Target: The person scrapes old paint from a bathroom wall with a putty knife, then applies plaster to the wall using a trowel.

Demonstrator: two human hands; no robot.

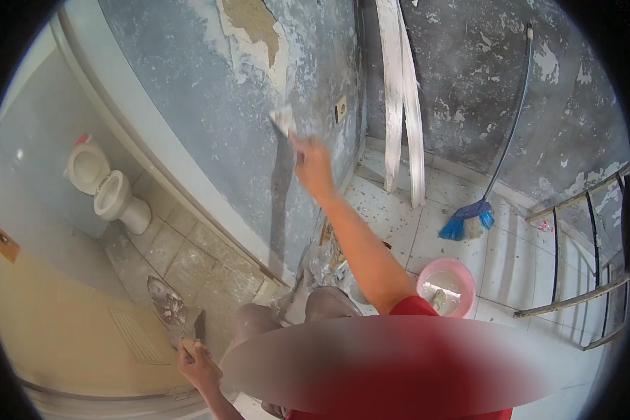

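Putty knife (283,120) up at grey wall (224,126), right hand (313,165) gripping it! Pink bucket (446,266) on tiled floor (500,276): pale, cloudy contents, whitish lump (439,301) inside. Knife blade pale, flared, slightly blurred; touching wall or not, cannot tell. Left hand (201,367) down low, fingers wrapped round trowel (165,299), long blade smeared whitish.
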